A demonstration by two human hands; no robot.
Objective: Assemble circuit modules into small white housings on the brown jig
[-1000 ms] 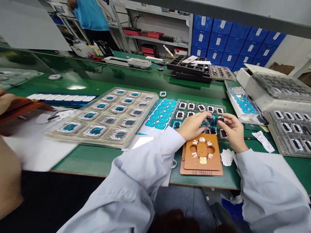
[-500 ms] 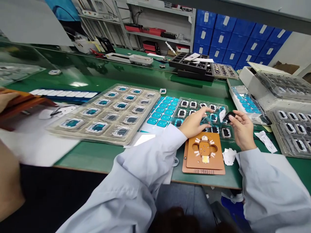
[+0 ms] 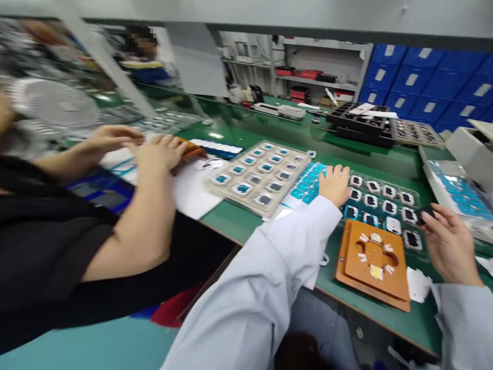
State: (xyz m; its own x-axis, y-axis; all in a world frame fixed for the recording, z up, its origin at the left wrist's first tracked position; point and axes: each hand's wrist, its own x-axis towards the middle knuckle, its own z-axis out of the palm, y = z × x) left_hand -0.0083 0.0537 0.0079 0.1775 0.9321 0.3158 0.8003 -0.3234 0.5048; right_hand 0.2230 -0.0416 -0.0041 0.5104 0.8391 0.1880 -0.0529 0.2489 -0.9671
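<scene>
My left hand (image 3: 334, 186) is over the right edge of a sheet of teal rounded stickers (image 3: 308, 184), next to a clear tray. Its fingers are stretched forward and nothing shows in them. My right hand (image 3: 450, 241) pinches a small flat black piece (image 3: 424, 214) above the right side of the clear plastic tray (image 3: 416, 198). In that tray sit several white frames with black centres (image 3: 389, 207), some with teal film. An orange-brown fixture block (image 3: 375, 293) with a shaped recess lies in front of the tray, apart from both hands.
A larger plastic tray (image 3: 265, 211) with teal-centred parts lies to the left. Further left, a co-worker's hands (image 3: 154, 151) rest on another orange fixture (image 3: 192, 150). White scraps (image 3: 418, 285) lie beside my fixture. Black trays (image 3: 362, 131) and blue bins (image 3: 431, 82) stand behind.
The view has swung left, bringing the co-worker into sight. My left hand has moved away from my right hand, leftward to the teal sheet, and opened. My right hand still holds the black piece.
</scene>
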